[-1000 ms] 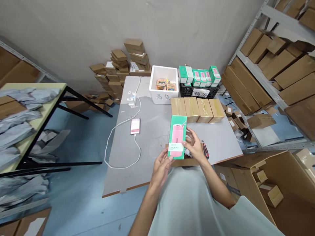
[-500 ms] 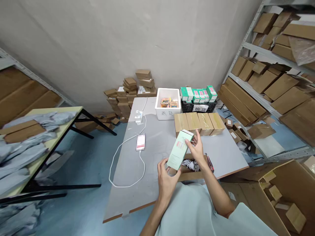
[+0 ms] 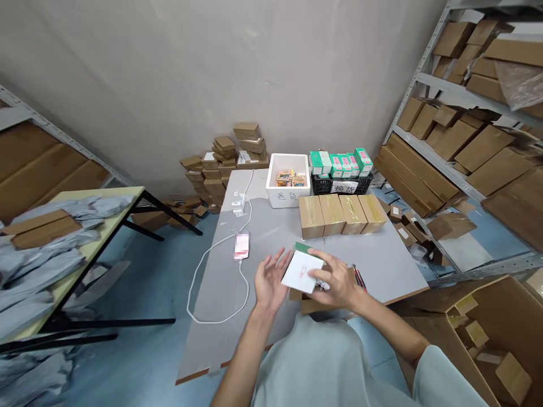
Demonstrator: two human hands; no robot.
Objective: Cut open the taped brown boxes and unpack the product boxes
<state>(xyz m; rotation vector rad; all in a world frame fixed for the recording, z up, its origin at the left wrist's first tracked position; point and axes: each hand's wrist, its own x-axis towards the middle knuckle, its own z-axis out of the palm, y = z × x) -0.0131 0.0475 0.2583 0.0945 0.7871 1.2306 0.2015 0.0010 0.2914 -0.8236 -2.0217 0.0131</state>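
Observation:
A green and white product box [image 3: 302, 272] is tilted so that its white face with red lettering points up at me. My right hand [image 3: 335, 278] grips it from the right side, fingers over the face. My left hand [image 3: 270, 282] is at the box's left, palm up with the fingers stretched out; whether its fingertips touch the box is hard to tell. Below the right hand stands an open cardboard box [image 3: 311, 306], mostly covered by that hand, with a bit of crumpled paper in it.
Several taped cartons [image 3: 333, 217] stand in a row behind my hands. Beyond them are a white foam bin [image 3: 288, 198] and a black crate [image 3: 360, 185] with green boxes. A phone [image 3: 241, 246] on a white cable lies left; pens [image 3: 358, 277] lie right.
The box has turned from its long printed side to its white face. My left hand has let go and opened; my right hand has moved down and now holds the box.

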